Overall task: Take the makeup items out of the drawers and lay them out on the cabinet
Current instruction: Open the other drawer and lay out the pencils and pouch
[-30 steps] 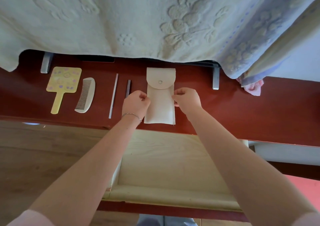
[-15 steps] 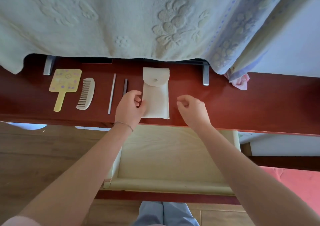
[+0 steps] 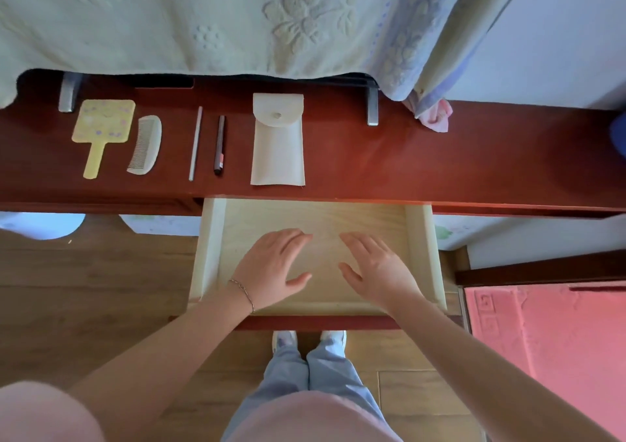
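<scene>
Cream fabric pouch (image 3: 277,146) lies flat on the red cabinet (image 3: 440,163), right of the pencil (image 3: 219,145); it looks light and limp, best pinched at both long edges; left hand (image 3: 271,267) and right hand (image 3: 376,268) hover spread, holding nothing, over the drawer (image 3: 423,248).

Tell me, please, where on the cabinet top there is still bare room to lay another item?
The widest bare stretch of the cabinet top runs right of the pouch, below the pink cloth. A narrower gap lies between the pouch and the dark pencil. The left end is crowded: mirror, comb and thin stick lie close together.
</scene>
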Motion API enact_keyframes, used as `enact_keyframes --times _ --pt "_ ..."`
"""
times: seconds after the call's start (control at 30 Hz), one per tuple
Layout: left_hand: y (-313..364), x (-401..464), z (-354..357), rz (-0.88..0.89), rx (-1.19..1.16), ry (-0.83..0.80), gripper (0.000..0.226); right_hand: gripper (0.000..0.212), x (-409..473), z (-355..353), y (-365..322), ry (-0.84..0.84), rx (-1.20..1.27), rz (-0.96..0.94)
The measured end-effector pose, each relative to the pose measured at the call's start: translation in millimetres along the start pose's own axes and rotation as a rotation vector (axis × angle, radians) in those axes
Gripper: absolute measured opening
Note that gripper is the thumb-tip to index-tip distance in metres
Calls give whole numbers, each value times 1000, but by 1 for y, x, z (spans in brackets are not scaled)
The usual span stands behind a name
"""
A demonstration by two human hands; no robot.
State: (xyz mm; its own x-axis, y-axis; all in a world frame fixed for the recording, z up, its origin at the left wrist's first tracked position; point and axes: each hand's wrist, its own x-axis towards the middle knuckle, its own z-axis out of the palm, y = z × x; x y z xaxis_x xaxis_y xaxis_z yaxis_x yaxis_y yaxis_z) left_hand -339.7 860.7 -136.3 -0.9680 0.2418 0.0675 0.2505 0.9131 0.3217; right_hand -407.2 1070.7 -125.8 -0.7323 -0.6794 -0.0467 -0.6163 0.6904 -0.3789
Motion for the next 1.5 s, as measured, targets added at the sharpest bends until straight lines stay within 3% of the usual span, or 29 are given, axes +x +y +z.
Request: enact_keyframes --times 0.37,0.57,0.9,1.5 --pt "7 -49 19 82 103 -111 68 70 -60 14 -1 -284 -94 -3" --pt "7 -67 22 146 116 -152 73 80 -74 24 0 -241 -290 -92" --pt "-4 -66 17 117 192 -107 90 93 -69 24 10 -168 -320 -104" --pt "-21 -35 8 22 244 -42 91 99 -24 14 24 -102 -302 -54"
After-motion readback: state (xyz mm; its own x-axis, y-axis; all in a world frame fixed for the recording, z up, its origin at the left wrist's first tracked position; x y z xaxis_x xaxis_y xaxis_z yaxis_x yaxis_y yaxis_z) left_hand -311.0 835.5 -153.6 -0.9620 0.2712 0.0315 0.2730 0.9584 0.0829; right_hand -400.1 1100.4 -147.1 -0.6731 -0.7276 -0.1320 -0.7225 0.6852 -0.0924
